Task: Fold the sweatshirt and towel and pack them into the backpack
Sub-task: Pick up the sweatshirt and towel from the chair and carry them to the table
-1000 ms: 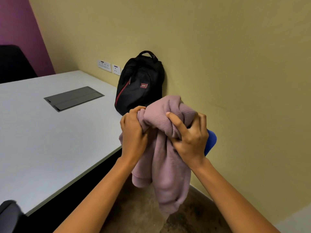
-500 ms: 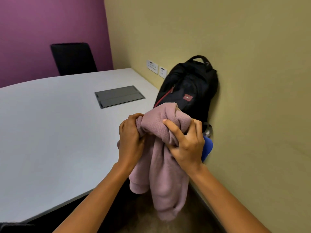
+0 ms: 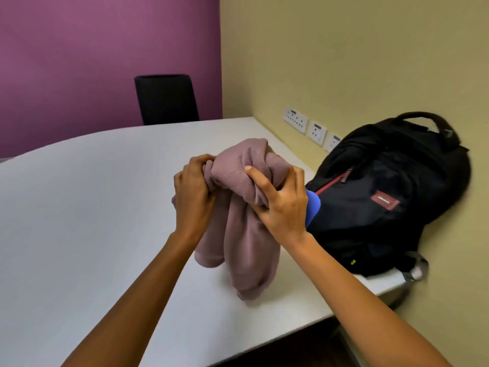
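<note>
While you are bunching the soft, dusty-pink knit sweatshirt (image 3: 246, 207) above the white table (image 3: 79, 221), your left hand (image 3: 194, 192) and right hand (image 3: 281, 205) are each pinching folds in a closed grip; it looks light and floppy, so take its shoulder seams to spread it flat beside the black backpack (image 3: 391, 197).

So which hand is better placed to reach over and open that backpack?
Probably the right hand: it is nearest the black backpack leaning against the wall. The left hand grips the pink sweatshirt on the far side and could hold it.
</note>
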Motion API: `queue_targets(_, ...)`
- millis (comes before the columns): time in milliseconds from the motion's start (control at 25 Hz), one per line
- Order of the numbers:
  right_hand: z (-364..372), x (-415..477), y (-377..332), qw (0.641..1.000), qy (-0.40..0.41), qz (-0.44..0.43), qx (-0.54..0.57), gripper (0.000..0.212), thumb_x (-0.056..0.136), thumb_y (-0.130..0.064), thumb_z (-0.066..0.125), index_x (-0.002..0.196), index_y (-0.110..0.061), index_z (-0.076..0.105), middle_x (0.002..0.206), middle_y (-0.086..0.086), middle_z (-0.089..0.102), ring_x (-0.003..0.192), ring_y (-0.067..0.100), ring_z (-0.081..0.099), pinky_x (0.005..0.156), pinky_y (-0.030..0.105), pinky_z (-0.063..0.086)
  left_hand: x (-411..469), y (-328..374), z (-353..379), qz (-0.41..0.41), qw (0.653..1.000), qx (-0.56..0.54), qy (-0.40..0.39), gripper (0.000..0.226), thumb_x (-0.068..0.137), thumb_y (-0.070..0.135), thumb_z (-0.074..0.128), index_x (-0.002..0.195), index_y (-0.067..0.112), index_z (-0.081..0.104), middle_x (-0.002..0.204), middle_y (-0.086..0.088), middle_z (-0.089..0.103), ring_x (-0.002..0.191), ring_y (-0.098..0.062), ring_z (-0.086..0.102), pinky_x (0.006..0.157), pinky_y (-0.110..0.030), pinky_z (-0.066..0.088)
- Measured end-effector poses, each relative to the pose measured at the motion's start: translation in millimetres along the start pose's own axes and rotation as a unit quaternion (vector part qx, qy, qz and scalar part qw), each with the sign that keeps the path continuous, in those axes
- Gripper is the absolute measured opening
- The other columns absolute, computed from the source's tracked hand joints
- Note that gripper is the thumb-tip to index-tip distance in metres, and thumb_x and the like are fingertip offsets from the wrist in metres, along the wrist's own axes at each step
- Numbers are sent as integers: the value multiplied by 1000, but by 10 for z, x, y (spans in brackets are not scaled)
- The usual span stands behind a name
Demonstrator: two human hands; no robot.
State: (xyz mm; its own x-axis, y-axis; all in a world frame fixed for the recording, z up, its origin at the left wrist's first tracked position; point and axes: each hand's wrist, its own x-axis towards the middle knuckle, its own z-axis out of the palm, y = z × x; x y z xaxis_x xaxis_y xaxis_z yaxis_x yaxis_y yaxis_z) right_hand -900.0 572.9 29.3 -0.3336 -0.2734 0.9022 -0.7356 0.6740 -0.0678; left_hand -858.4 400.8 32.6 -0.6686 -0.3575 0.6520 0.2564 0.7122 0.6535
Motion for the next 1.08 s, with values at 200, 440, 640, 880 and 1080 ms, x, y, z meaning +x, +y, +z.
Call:
queue_targets(200, 837, -647, 56, 987, -130, -21, 96, 59, 85, -29, 65, 136, -43, 38, 133, 13, 33, 115, 33, 41, 84, 44, 53, -240, -754, 38, -51, 991, 111, -50, 26, 89, 13, 59, 113, 21, 53, 109, -1, 62, 98, -24, 57, 89, -43, 48)
queue_targets(440, 1205, -1270, 213, 960, -254, -75, 95, 72, 73, -28, 81, 132, -43, 44, 143, 11, 32, 120, 40, 41, 79, 49, 56, -814, -1354, 181, -185, 942, 148, -239, 64, 84, 7, 61, 139, 26, 34, 133, -3, 50, 107, -22, 55, 89, -26, 46)
queue_targets(640, 1417, -1335, 423, 948, -293, -85, 95, 71, 76, -26, 78, 134, -46, 43, 149, 6, 30, 122, 39, 37, 83, 50, 54, -718, -1393, 348, -199, 937, 178, -226, 52, 86, 23, 45, 137, 19, 40, 139, -7, 46, 116, -23, 51, 96, -29, 44)
queue_targets(880, 1586, -1440, 436, 911, -361, -114, 163, 62, 82, -29, 66, 135, -45, 39, 149, 6, 30, 127, 44, 43, 97, 52, 47, -361, -1105, 802, -156, 961, 120, -193, 66, 90, 60, 22, 141, 24, 42, 145, 6, 42, 128, -6, 38, 107, -17, 27)
queue_targets(1080, 1535, -1358, 723, 870, -364, -27, 330, 42, 89, -17, 58, 128, -26, 45, 151, 10, 31, 133, 26, 40, 102, 33, 44, -265, -1271, 1056, -138, 906, 260, -305, 63, 92, 53, 5, 139, 34, 44, 150, 9, 37, 143, -11, 19, 115, -46, 20)
